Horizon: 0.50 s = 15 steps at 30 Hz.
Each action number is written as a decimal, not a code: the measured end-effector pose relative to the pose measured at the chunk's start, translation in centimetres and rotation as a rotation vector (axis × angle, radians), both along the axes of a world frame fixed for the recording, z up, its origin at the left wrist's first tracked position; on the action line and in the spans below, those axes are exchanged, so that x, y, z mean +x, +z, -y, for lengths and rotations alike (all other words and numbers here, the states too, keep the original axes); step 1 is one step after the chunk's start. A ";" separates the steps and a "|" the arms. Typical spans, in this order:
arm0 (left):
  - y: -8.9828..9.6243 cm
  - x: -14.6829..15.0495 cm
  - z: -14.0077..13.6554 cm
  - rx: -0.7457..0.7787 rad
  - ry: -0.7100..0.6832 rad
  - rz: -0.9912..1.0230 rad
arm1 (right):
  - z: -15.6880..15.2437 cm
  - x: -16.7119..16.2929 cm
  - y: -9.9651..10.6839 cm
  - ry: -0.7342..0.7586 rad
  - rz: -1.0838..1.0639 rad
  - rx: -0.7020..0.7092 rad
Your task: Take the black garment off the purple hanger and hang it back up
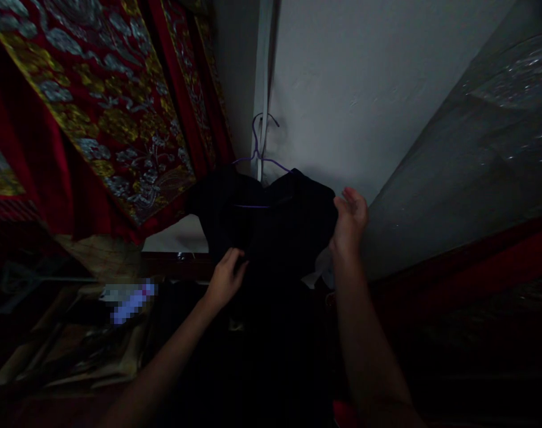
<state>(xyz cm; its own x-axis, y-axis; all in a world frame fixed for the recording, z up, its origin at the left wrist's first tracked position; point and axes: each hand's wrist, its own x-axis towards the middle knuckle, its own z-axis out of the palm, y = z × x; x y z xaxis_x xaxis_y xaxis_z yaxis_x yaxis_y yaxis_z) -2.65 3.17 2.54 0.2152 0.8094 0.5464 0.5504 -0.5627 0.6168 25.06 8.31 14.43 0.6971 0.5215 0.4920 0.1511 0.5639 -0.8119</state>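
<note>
A black garment (289,238) hangs on a thin purple wire hanger (277,163), whose hook is up by a pale vertical strip on the wall. It looks like a jacket or shirt, but the dim light hides its details. My left hand (226,276) is closed in a pinch at the front edge of the garment, below the neck opening. At the garment's shoulder on the right side, my right hand (350,223) has its thumb and curled fingers on the cloth edge.
Red cloth with gold and silver embroidery (114,113) hangs at upper left. Clear plastic sheeting (485,137) covers the right side. A cluttered surface (88,356) lies at lower left, and a pale wall (364,77) stands behind the hanger.
</note>
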 end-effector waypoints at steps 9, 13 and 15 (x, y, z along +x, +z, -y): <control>-1.6 5.2 4.2 0.006 0.130 0.646 | 11.3 -11.0 -10.9 0.736 0.109 -0.447; -2.0 5.7 5.4 -0.052 0.155 0.692 | 11.0 -11.8 -11.1 0.713 0.237 -0.489; -2.1 5.5 5.6 -0.074 0.149 0.706 | 10.7 -11.7 -10.8 0.693 0.288 -0.496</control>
<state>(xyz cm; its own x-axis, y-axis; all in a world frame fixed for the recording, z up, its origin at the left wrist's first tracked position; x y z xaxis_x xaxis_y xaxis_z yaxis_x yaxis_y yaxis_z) 2.89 -2.46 0.49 -0.2843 0.8429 0.4569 0.0742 -0.4557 0.8870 13.37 -2.43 3.61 0.0320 0.9782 0.2052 0.1430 0.1987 -0.9696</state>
